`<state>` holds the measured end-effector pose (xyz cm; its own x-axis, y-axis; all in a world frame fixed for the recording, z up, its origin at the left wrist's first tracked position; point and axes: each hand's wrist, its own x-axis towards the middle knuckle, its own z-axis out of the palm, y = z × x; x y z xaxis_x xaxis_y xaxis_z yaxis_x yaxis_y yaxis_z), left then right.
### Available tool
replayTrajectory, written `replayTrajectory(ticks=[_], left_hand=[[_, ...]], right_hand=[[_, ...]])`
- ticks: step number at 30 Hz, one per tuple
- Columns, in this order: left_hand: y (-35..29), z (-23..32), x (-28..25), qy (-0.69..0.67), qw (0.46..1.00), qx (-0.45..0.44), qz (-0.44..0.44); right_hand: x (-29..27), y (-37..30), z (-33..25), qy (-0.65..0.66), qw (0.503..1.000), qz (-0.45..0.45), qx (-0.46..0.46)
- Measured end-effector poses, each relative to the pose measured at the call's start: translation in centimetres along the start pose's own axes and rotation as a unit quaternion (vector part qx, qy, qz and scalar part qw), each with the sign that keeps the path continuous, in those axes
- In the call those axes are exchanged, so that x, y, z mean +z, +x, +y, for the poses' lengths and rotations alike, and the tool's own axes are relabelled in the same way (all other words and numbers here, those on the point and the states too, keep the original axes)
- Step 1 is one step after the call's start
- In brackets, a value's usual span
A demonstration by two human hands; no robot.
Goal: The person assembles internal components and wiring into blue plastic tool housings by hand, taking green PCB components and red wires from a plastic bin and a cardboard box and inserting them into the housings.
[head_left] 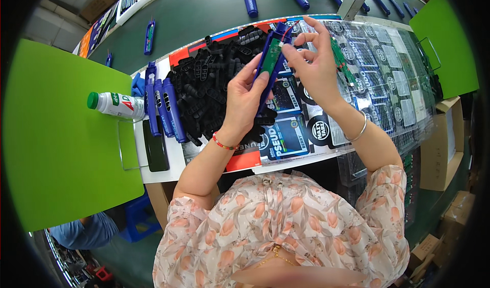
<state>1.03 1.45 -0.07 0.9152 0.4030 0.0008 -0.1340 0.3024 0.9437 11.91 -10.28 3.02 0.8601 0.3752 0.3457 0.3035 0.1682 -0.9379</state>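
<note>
Two hands engaged: my left hand [245,96] gripped blue housing [276,69] near black parts pile [204,78], green board [271,59] inside; my right hand [315,63], partly curled, sat at board's upper end, pinch unclear. Probably was seating board; next move seemed to need steady hold, red wire [292,29] clear.

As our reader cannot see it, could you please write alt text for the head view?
A person's left hand holds an open blue casing with a green circuit board inside, the right hand at its upper end. A heap of small black parts lies to the left, near more blue casings and a white bottle.
</note>
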Motion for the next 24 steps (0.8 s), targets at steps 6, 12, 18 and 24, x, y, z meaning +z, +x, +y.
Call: replayTrajectory(ticks=[6,12,18,24], left_hand=[[8.6,4.8,-5.2,0.122,0.986,0.039,0.111],[24.0,2.2,-18.9,0.28,0.925,0.02,0.256],[29.0,-0.6,-23.5,0.453,0.815,0.005,0.361],[28.3,-0.1,-22.0,0.64,0.681,-0.103,0.341]], right_hand=[[-3.5,2.7,3.8,-0.189,0.969,-0.159,0.025],[-1.7,2.2,7.8,-0.324,0.914,-0.215,-0.113],[0.2,1.5,7.4,-0.384,0.893,-0.21,-0.108],[-0.9,1.7,6.8,-0.394,0.89,-0.206,-0.096]])
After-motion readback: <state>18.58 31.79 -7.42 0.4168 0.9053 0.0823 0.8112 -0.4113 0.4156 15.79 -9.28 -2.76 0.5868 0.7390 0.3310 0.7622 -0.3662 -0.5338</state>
